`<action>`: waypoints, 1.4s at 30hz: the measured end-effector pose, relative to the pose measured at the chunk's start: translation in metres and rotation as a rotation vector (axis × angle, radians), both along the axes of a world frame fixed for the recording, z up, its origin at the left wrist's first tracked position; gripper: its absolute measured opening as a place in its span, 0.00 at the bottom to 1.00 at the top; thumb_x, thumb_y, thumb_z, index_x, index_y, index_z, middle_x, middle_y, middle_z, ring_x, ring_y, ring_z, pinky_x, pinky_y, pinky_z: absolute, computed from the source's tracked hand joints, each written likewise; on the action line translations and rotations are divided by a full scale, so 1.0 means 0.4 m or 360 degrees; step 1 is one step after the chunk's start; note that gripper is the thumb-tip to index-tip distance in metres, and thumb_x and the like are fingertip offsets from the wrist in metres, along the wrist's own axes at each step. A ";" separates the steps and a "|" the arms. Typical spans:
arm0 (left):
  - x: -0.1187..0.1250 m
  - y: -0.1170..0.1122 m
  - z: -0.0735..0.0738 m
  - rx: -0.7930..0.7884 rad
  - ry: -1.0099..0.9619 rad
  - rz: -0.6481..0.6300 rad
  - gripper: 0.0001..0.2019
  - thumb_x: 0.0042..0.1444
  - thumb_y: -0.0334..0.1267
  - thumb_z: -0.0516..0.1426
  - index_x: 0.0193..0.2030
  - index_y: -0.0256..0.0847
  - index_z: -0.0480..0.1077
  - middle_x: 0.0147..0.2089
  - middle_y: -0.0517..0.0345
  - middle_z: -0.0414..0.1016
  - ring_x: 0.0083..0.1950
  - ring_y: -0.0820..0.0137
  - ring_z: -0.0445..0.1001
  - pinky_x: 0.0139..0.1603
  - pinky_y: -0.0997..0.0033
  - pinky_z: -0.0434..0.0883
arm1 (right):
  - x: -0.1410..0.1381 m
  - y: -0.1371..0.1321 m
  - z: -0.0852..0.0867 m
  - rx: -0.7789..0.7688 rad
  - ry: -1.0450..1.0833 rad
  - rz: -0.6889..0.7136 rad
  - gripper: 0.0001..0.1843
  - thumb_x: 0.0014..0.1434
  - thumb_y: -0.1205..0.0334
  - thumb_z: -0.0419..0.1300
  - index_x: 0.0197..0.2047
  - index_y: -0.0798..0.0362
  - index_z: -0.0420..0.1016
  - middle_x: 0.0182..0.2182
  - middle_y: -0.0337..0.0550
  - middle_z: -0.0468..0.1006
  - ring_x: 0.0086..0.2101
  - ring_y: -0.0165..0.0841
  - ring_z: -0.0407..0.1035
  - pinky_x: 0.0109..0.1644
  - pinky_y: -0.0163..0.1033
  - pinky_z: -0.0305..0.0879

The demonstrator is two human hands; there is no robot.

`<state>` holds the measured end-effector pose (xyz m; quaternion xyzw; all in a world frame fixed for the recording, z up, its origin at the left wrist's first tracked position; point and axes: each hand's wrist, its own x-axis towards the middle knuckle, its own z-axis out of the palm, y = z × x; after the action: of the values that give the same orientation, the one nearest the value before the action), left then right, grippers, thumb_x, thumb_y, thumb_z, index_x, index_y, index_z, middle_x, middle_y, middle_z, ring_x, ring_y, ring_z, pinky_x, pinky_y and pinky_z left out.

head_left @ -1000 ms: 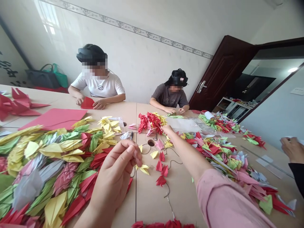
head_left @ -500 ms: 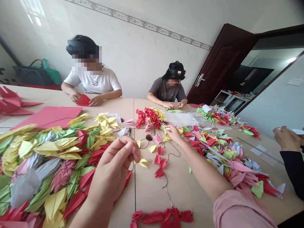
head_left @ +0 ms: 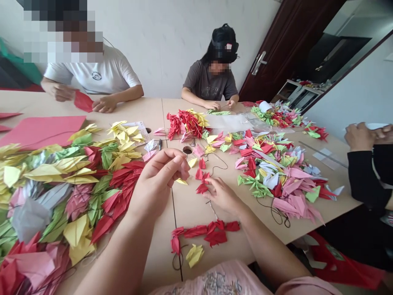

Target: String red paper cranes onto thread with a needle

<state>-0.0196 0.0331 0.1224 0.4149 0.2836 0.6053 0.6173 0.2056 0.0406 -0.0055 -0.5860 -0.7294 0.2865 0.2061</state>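
Note:
My left hand (head_left: pixel 159 178) is raised over the table with thumb and forefinger pinched together near a thin dark thread; what they hold is too fine to name. A small yellow paper crane (head_left: pixel 181 181) lies just under those fingers. My right hand (head_left: pixel 222 196) rests palm down on the table, fingers loosely stretched toward a few red paper cranes (head_left: pixel 202 187) strung on the dark thread (head_left: pixel 218 157). A thin needle (head_left: pixel 211 207) lies beside that hand. Nearer me lie a row of red cranes (head_left: pixel 211 231) and a yellow crane (head_left: pixel 195 254).
A big heap of coloured cranes (head_left: pixel 76 180) covers the table's left; another heap (head_left: pixel 276 172) spreads on the right. A red paper sheet (head_left: pixel 39 131) lies far left. Two people fold paper opposite, and another person's hands (head_left: pixel 365 135) work at the right edge.
My right hand has drawn back from the far red and yellow cranes to the table near me. The view has tilted down. My left hand keeps its pinch.

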 end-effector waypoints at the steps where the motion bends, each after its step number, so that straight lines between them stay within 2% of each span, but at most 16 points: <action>1: 0.000 0.004 -0.005 -0.0013 0.0032 -0.0020 0.03 0.59 0.36 0.61 0.35 0.40 0.74 0.29 0.61 0.72 0.29 0.76 0.69 0.31 0.79 0.68 | -0.008 -0.004 -0.007 -0.0014 -0.0019 -0.0011 0.25 0.53 0.59 0.67 0.55 0.49 0.71 0.51 0.50 0.74 0.48 0.42 0.71 0.51 0.46 0.68; 3: -0.002 0.011 -0.015 -0.0009 0.0111 -0.0034 0.04 0.59 0.37 0.61 0.36 0.40 0.74 0.31 0.61 0.73 0.30 0.76 0.69 0.33 0.79 0.68 | -0.018 -0.003 -0.018 -0.0045 -0.0050 -0.0034 0.26 0.52 0.63 0.67 0.55 0.50 0.70 0.47 0.49 0.75 0.48 0.42 0.71 0.50 0.46 0.67; 7: -0.011 0.018 -0.029 0.0031 0.0325 0.0004 0.05 0.60 0.40 0.61 0.38 0.41 0.73 0.33 0.61 0.74 0.33 0.76 0.71 0.37 0.79 0.69 | -0.024 0.003 -0.022 -0.0116 -0.0073 -0.0059 0.20 0.56 0.70 0.58 0.52 0.50 0.70 0.30 0.38 0.76 0.32 0.35 0.72 0.38 0.39 0.66; 9: -0.011 0.020 -0.033 0.0036 0.0436 0.0024 0.06 0.60 0.41 0.61 0.39 0.41 0.73 0.34 0.61 0.74 0.34 0.76 0.72 0.38 0.79 0.70 | -0.022 0.005 -0.021 -0.0120 -0.0069 -0.0086 0.17 0.55 0.72 0.57 0.48 0.50 0.71 0.27 0.35 0.75 0.29 0.33 0.70 0.36 0.38 0.64; 12: -0.007 0.023 -0.036 0.0066 0.0561 0.0030 0.07 0.59 0.41 0.61 0.39 0.41 0.73 0.35 0.61 0.74 0.34 0.76 0.72 0.38 0.78 0.71 | -0.012 0.010 -0.017 -0.0087 -0.0034 -0.0143 0.13 0.56 0.71 0.56 0.44 0.50 0.71 0.28 0.36 0.75 0.29 0.33 0.70 0.35 0.36 0.63; 16: -0.001 0.028 -0.043 0.0093 0.0666 0.0017 0.08 0.60 0.42 0.61 0.40 0.41 0.72 0.35 0.61 0.74 0.34 0.76 0.72 0.36 0.78 0.71 | -0.003 0.018 -0.010 -0.0033 0.0029 -0.0181 0.09 0.58 0.68 0.55 0.43 0.51 0.71 0.31 0.38 0.76 0.32 0.33 0.71 0.38 0.37 0.65; 19: 0.000 0.031 -0.047 0.0116 0.0722 0.0013 0.09 0.60 0.44 0.60 0.41 0.41 0.72 0.35 0.61 0.74 0.35 0.75 0.73 0.37 0.78 0.72 | -0.011 0.017 -0.008 -0.0035 0.0038 -0.0109 0.13 0.57 0.65 0.60 0.47 0.50 0.73 0.36 0.40 0.77 0.33 0.34 0.72 0.39 0.38 0.66; 22: -0.001 0.033 -0.050 0.0170 0.0779 -0.0011 0.10 0.60 0.45 0.59 0.41 0.41 0.71 0.35 0.60 0.74 0.34 0.74 0.72 0.36 0.76 0.72 | -0.030 0.012 -0.011 -0.0023 0.0030 -0.0001 0.17 0.54 0.66 0.64 0.48 0.48 0.75 0.44 0.43 0.77 0.40 0.36 0.72 0.44 0.40 0.66; 25: -0.004 0.041 -0.061 0.0234 0.0920 -0.0045 0.11 0.61 0.46 0.57 0.43 0.40 0.70 0.36 0.59 0.73 0.36 0.72 0.73 0.38 0.74 0.72 | -0.045 0.009 -0.016 -0.0004 0.0027 0.0068 0.13 0.56 0.69 0.62 0.44 0.49 0.77 0.43 0.44 0.77 0.41 0.37 0.72 0.45 0.40 0.66; 28: -0.002 0.063 -0.092 0.0287 0.1217 -0.0083 0.14 0.63 0.48 0.54 0.47 0.40 0.69 0.38 0.57 0.74 0.38 0.70 0.74 0.38 0.71 0.73 | -0.046 0.007 -0.019 0.0007 0.0050 0.0120 0.09 0.57 0.71 0.59 0.40 0.51 0.78 0.39 0.43 0.78 0.39 0.36 0.73 0.44 0.39 0.67; 32: 0.021 0.085 -0.171 0.0321 0.1550 -0.0124 0.14 0.63 0.46 0.52 0.48 0.40 0.69 0.38 0.54 0.76 0.37 0.67 0.76 0.37 0.67 0.74 | -0.037 0.002 -0.022 0.0031 0.0123 0.0151 0.09 0.59 0.72 0.57 0.34 0.52 0.77 0.34 0.42 0.79 0.38 0.37 0.73 0.43 0.40 0.67; 34: 0.042 0.076 -0.216 0.0361 0.1686 -0.0169 0.12 0.59 0.43 0.56 0.47 0.41 0.71 0.42 0.51 0.77 0.41 0.63 0.77 0.40 0.63 0.75 | -0.032 0.001 -0.024 0.0041 0.0180 0.0153 0.09 0.58 0.73 0.57 0.32 0.53 0.76 0.33 0.42 0.79 0.36 0.36 0.74 0.41 0.38 0.68; 36: 0.063 0.056 -0.255 0.0447 0.1812 -0.0252 0.15 0.53 0.40 0.62 0.49 0.43 0.73 0.47 0.50 0.77 0.46 0.60 0.77 0.45 0.60 0.75 | -0.026 0.003 -0.025 0.0053 0.0236 0.0159 0.09 0.57 0.75 0.57 0.32 0.53 0.76 0.32 0.41 0.79 0.35 0.35 0.74 0.40 0.37 0.68; 38: 0.080 0.034 -0.285 0.0524 0.1931 -0.0286 0.18 0.52 0.34 0.62 0.51 0.46 0.73 0.50 0.51 0.77 0.50 0.57 0.76 0.50 0.57 0.74 | -0.016 0.009 -0.023 0.0073 0.0269 0.0163 0.10 0.56 0.75 0.57 0.32 0.53 0.76 0.32 0.41 0.79 0.34 0.34 0.74 0.39 0.36 0.69; 42: 0.081 0.018 -0.313 0.0562 0.2140 -0.0241 0.11 0.53 0.27 0.57 0.41 0.42 0.75 0.45 0.49 0.77 0.46 0.56 0.76 0.47 0.55 0.75 | 0.017 0.024 -0.010 0.0098 0.0276 0.0126 0.07 0.59 0.70 0.57 0.35 0.53 0.76 0.32 0.43 0.80 0.33 0.35 0.74 0.39 0.38 0.69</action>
<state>0.0129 0.0405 -0.0026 0.8122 0.4718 0.2097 0.2716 0.2122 0.0504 -0.0096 -0.5232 -0.7398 0.3215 0.2748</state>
